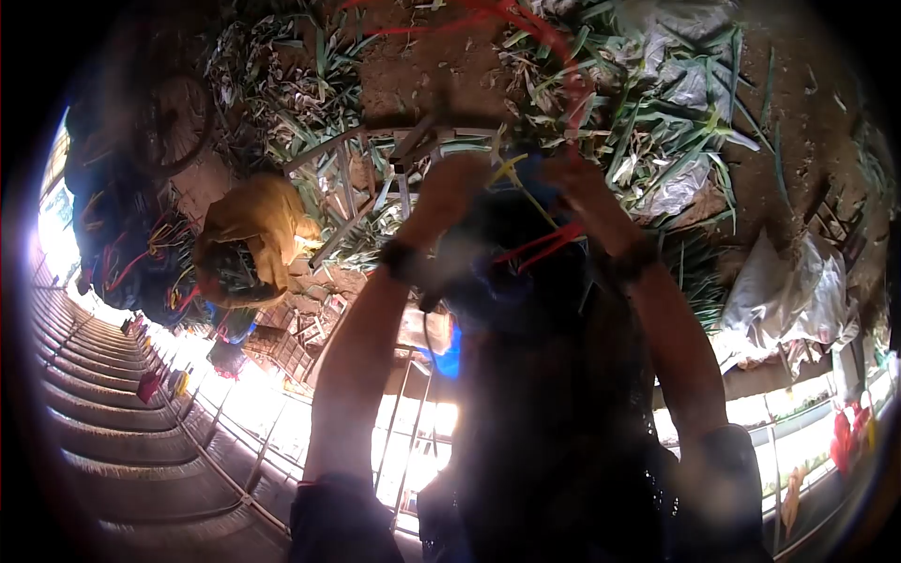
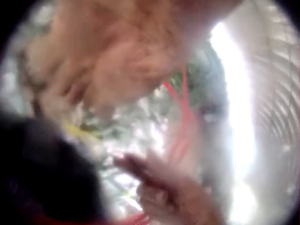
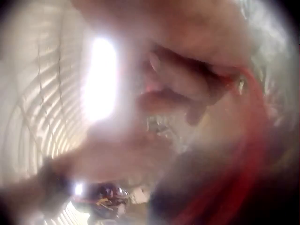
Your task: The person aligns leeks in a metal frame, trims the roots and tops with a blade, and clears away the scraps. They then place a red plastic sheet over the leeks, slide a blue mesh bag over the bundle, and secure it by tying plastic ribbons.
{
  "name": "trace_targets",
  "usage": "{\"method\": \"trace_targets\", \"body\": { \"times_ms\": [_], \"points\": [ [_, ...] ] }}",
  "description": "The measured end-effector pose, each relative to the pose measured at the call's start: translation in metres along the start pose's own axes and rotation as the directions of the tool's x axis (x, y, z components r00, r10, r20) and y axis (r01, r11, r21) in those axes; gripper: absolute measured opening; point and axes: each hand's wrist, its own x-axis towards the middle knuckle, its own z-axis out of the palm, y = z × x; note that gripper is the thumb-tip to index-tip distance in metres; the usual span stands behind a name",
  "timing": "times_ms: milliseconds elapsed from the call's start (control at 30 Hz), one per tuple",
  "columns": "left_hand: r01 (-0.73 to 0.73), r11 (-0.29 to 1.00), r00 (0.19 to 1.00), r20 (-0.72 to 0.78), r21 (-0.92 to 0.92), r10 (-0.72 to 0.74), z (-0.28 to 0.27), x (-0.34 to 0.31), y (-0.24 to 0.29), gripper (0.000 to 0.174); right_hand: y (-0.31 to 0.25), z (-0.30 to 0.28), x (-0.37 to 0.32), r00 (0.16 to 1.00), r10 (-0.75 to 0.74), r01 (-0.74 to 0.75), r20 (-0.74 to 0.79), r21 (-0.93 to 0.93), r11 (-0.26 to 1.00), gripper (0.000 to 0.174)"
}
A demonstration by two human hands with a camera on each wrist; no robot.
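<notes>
In the head view both hands are raised close together over a dark, shadowed mass in front of the body. My left hand (image 1: 450, 197) has its fingertips at one end of a thin yellow strip (image 1: 511, 174), which crosses the gap between the hands. The left wrist view blurs these fingers, bent beside the yellow strip (image 2: 82, 131). My right hand (image 1: 591, 202) holds a bundle of red strands (image 3: 253, 108) in curled fingers. Those strands loop up past the hand and hang below it. Part of each hand's grip is hidden by its own fingers.
Leafy green stalks (image 1: 648, 141) litter the brown soil (image 1: 422, 75) ahead. A metal frame (image 1: 352, 178) stands behind the left hand. To the left sits a yellow-brown sack (image 1: 253, 230); pale plastic bags (image 1: 788, 291) lie at the right. A corrugated wall (image 1: 131, 450) runs along the lower left.
</notes>
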Motion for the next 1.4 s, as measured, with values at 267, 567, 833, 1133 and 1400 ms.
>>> {"method": "trace_targets", "body": {
  "times_ms": [267, 567, 833, 1133, 1400],
  "points": [
    [0.071, 0.994, 0.980, -0.179, -0.085, -0.086, 0.072, 0.002, -0.048, 0.024, 0.029, 0.036, 0.043, 0.998, -0.023, 0.040, 0.050, -0.357, 0.933, 0.019],
    [-0.039, 0.528, 0.983, -0.128, -0.848, -0.132, -0.044, -0.031, 0.013, 0.041, 0.003, 0.043, 0.002, 0.993, 0.106, -0.102, -0.042, 0.077, 0.992, 0.026],
    [-0.056, 0.712, 0.998, -0.020, -0.700, 0.060, -0.032, -0.011, 0.017, 0.034, 0.014, 0.053, -0.002, 0.998, 0.051, -0.048, -0.021, 0.107, 0.993, 0.025],
    [-0.162, 0.892, 0.946, -0.322, -0.422, 0.020, -0.033, -0.016, 0.003, 0.024, 0.029, 0.030, -0.007, 0.989, 0.120, -0.101, -0.085, 0.206, 0.973, 0.021],
    [-0.244, -0.161, 0.866, -0.141, -0.956, -0.481, -0.104, -0.076, 0.043, 0.022, 0.017, 0.005, -0.040, 0.918, 0.227, -0.183, -0.325, 0.162, 0.970, 0.029]
  ]
}}
